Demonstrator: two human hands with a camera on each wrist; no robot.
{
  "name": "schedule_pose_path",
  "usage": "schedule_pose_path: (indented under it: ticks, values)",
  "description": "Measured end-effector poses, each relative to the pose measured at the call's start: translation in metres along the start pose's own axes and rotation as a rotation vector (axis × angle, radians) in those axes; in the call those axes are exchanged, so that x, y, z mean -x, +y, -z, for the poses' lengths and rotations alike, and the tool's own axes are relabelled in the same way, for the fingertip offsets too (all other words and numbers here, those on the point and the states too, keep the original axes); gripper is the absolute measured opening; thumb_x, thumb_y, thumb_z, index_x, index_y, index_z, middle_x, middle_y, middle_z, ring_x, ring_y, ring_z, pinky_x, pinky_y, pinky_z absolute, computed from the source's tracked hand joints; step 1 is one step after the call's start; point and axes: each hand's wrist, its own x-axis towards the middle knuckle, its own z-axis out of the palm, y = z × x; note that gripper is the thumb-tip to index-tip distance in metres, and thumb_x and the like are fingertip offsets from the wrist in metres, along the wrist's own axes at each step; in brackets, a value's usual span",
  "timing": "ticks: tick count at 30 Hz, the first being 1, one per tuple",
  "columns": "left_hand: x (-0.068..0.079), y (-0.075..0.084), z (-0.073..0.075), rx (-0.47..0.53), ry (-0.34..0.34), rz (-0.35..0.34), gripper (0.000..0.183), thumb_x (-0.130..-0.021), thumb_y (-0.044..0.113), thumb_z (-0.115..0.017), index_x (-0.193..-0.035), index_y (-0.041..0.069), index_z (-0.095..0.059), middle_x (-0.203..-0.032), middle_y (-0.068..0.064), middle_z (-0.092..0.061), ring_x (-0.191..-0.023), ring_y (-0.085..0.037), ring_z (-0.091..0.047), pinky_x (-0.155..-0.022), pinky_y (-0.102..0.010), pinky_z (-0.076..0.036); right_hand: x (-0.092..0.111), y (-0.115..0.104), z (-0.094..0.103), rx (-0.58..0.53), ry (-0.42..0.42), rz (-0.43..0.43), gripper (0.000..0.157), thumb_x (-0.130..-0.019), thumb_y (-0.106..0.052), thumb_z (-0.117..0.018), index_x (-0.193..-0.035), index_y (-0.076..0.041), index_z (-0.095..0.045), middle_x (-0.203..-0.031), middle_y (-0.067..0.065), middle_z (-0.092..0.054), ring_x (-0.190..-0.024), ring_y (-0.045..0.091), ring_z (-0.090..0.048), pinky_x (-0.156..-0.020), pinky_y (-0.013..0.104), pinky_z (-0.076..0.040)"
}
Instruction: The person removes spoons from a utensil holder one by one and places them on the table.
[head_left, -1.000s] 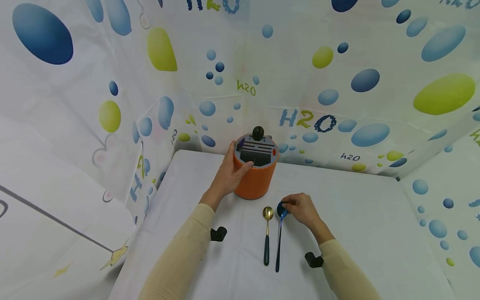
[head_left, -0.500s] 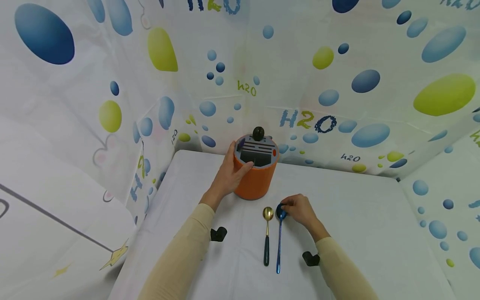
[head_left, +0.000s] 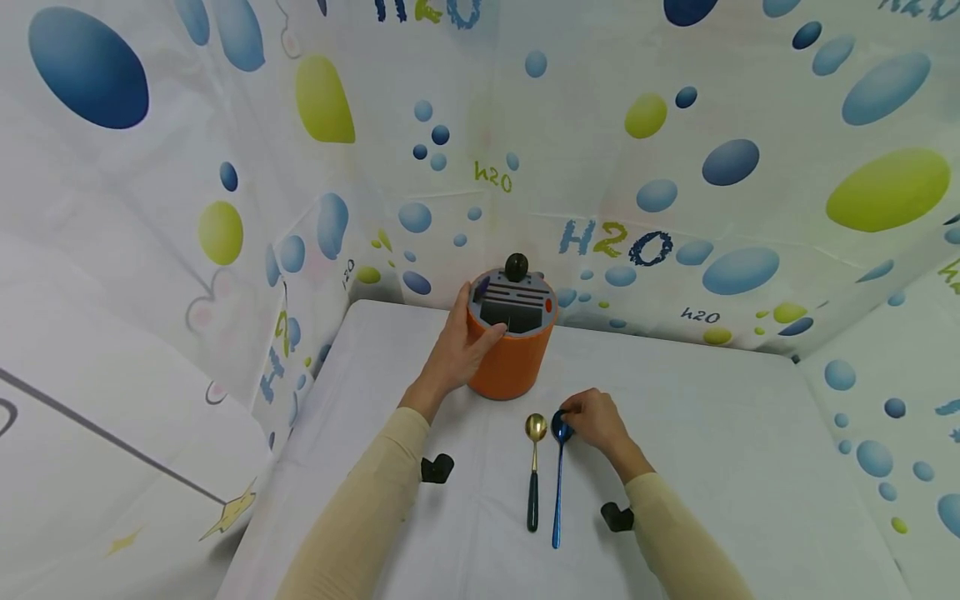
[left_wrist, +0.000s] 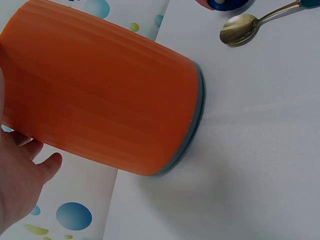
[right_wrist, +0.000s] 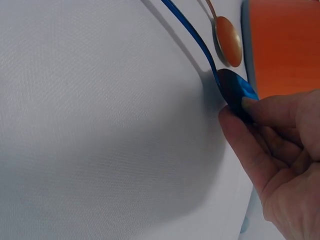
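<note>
My left hand grips an orange cylindrical knife and utensil holder, thumb over its front rim and fingers round its left side. The holder stands upright and has a grey slotted top with a large dark opening. With thumb and fingers, my right hand pinches the bowl of a long blue metal spoon. That spoon's handle points toward me. Just left of it lies a gold spoon with a dark green handle, parallel to the blue one; in the left wrist view its bowl faces up.
A white cloth covers the table. Behind the holder's top a round black knob sticks up. A patterned curtain with blue and green spots closes off the back and sides. Black wrist mounts show beside both sleeves.
The right hand and the blue spoon's bowl have shifted slightly left, closer to the gold spoon. My left hand and the holder have stayed in place.
</note>
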Motion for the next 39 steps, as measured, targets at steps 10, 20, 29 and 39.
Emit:
schedule_pose_path:
  ticks: [10, 20, 29, 39]
  values:
    - [0.000, 0.001, 0.001, 0.009, -0.004, -0.002, 0.096, -0.098, 0.063, -0.060, -0.167, 0.037, 0.003, -0.175, 0.001, -0.017, -0.161, -0.024, -0.019, -0.129, -0.057, -0.020, 0.000, -0.005, -0.002, 0.069, -0.002, -0.002, 0.011, -0.088, -0.003, -0.077, -0.097, 0.001, -0.081, -0.095, 0.013, -0.079, -0.077, 0.016, -0.071, -0.067, 0.032, -0.060]
    - [0.000, 0.001, 0.001, 0.018, -0.005, -0.011, 0.096, -0.099, 0.062, -0.060, -0.167, 0.036, 0.002, -0.174, 0.002, -0.017, -0.161, -0.023, -0.019, -0.129, -0.056, -0.019, -0.002, -0.006, -0.006, 0.080, -0.010, -0.012, 0.010, -0.088, -0.004, -0.077, -0.097, 0.000, -0.081, -0.093, 0.012, -0.079, -0.075, 0.015, -0.070, -0.064, 0.031, -0.060]
    - [-0.001, 0.002, 0.001, 0.013, 0.001, -0.022, 0.094, -0.099, 0.061, -0.060, -0.167, 0.037, 0.001, -0.173, 0.002, -0.021, -0.160, -0.022, -0.022, -0.129, -0.055, -0.022, -0.005, -0.009, -0.008, 0.125, -0.004, 0.011, 0.009, -0.088, -0.005, -0.078, -0.095, -0.001, -0.081, -0.091, 0.010, -0.079, -0.073, 0.014, -0.070, -0.063, 0.029, -0.060]
    - [-0.001, -0.001, -0.001, 0.014, 0.001, -0.003, 0.096, -0.098, 0.062, -0.060, -0.167, 0.038, 0.002, -0.174, 0.002, -0.019, -0.160, -0.024, -0.021, -0.128, -0.058, -0.021, -0.005, -0.013, -0.009, 0.198, -0.009, 0.019, 0.010, -0.088, -0.007, -0.079, -0.096, -0.001, -0.082, -0.096, 0.012, -0.080, -0.081, 0.019, -0.073, -0.069, 0.034, -0.062]
